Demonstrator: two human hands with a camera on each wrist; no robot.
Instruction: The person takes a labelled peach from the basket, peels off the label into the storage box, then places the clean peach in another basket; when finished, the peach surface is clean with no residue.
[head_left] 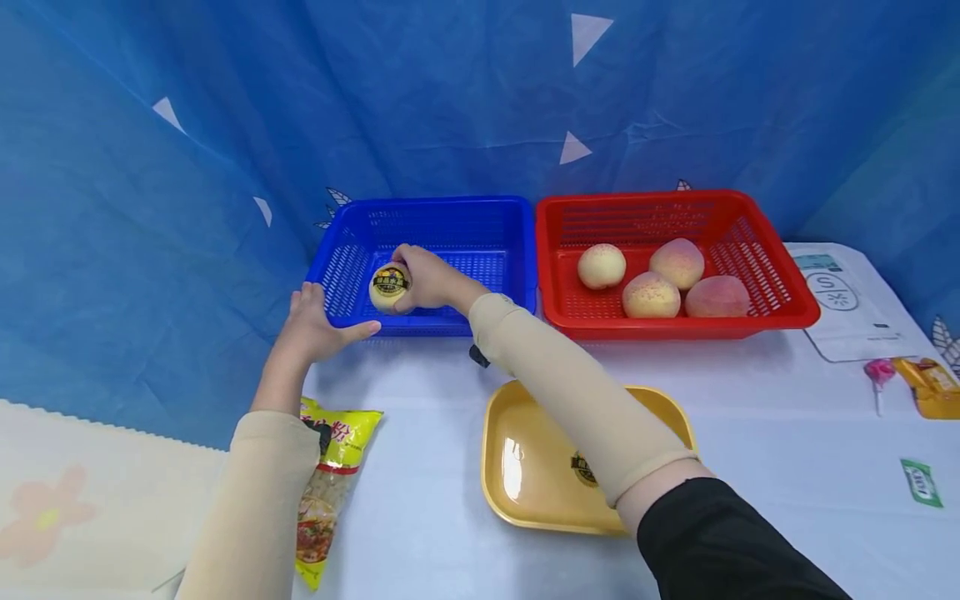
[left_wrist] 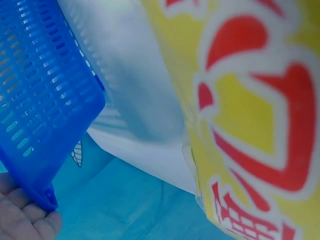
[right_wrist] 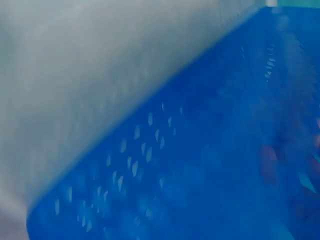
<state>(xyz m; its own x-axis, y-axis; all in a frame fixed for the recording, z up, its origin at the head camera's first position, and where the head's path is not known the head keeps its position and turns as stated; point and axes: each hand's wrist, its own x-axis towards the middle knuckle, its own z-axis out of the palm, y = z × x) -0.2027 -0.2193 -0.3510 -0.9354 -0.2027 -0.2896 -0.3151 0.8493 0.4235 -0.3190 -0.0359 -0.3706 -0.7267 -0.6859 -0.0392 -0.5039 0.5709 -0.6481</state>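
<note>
My right hand (head_left: 431,279) grips a pale yellow peach (head_left: 378,298) with a black-and-gold label, inside the blue basket (head_left: 480,325). Its fingers curl over the top and side of the fruit. At the basket's front left corner, my left hand (head_left: 309,325) holds the rim, thumb along the front and fingers on the left side. In the left wrist view, bent fingers (left_wrist: 32,215) meet the rim's corner. The right wrist view is blurred, showing mostly the blue basket wall (right_wrist: 150,165).
A red basket (head_left: 675,327) with several peaches (head_left: 651,296) adjoins the blue one. A yellow tray (head_left: 517,512) lies under my right forearm, and a yellow food packet (head_left: 341,450) beside my left. Further right are a white bag (head_left: 855,300), a lollipop (head_left: 879,372), an orange packet (head_left: 933,387) and a green packet (head_left: 921,482).
</note>
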